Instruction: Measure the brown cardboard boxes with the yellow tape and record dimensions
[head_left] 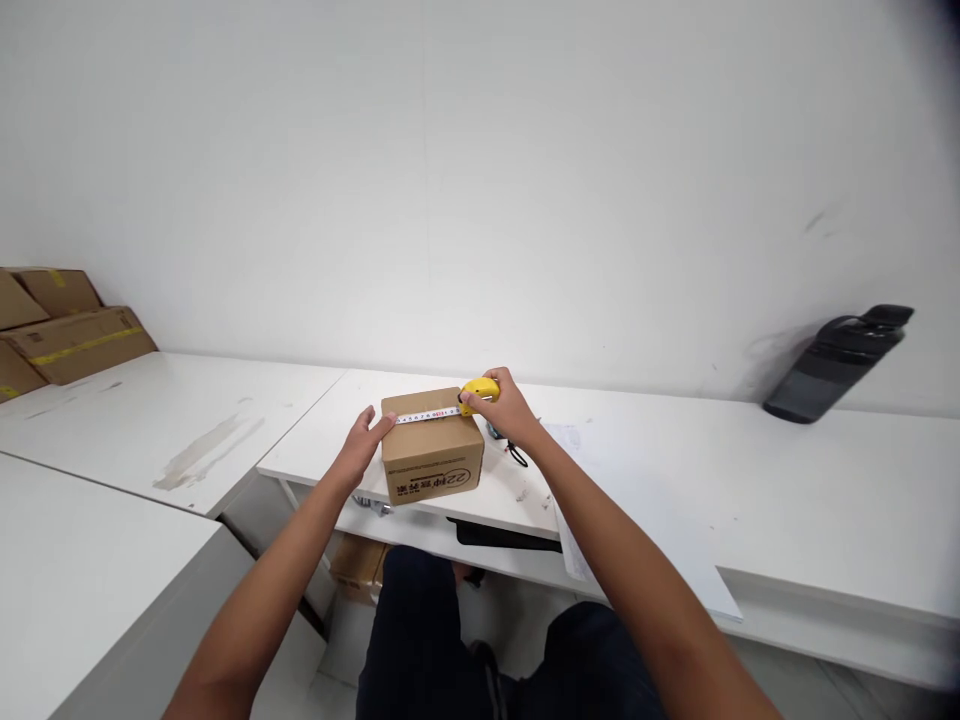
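Note:
A small brown cardboard box (433,462) with printed writing on its front sits near the front edge of a white desk (750,480). A white measuring tape blade (426,415) lies stretched across the box's top. My right hand (506,405) is closed around the yellow tape measure case (481,388) at the box's right top edge. My left hand (364,440) rests against the box's left top edge, its fingers pressing the tape's end there.
A dark bottle (836,365) leans against the wall at the right. Flattened and closed cardboard boxes (64,335) are stacked at the far left. A white sheet (645,520) lies on the desk right of the box, and another box (358,565) sits under the desk.

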